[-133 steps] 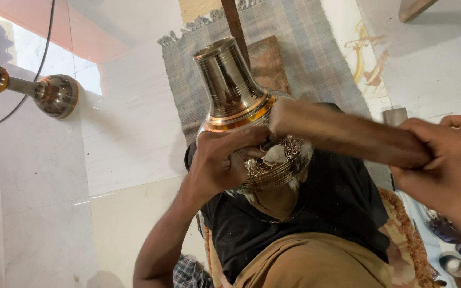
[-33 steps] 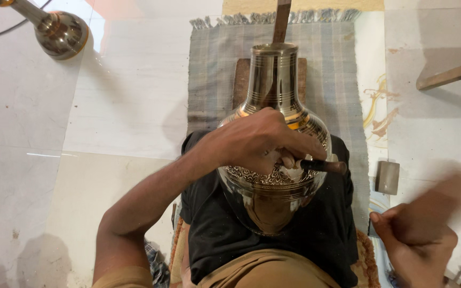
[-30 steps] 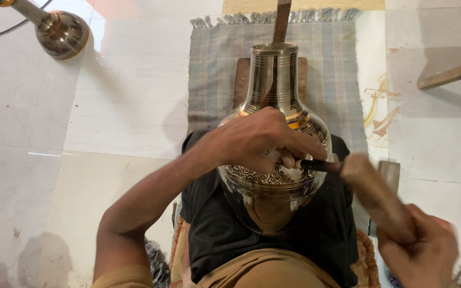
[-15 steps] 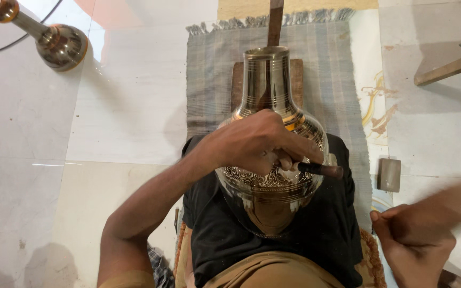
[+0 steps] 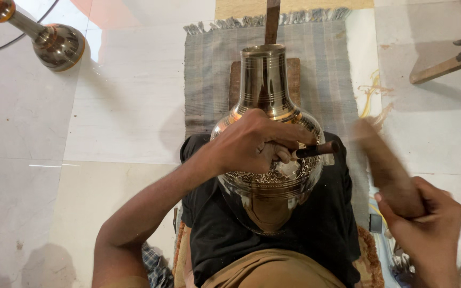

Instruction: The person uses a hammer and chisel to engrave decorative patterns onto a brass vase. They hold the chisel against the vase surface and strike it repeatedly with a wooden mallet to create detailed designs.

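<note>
A dark chisel lies crosswise on the engraved brass vase in the lap, pinched in the left hand, butt pointing right toward the wooden mallet gripped by the right hand.

Shiny engraved brass vase lies tilted on black cloth, dark chisel touching its belly.

Packages: none in view.
Labels: none on the things in view.
Signs: none on the floor or the mat.
Screens: none in view.
</note>
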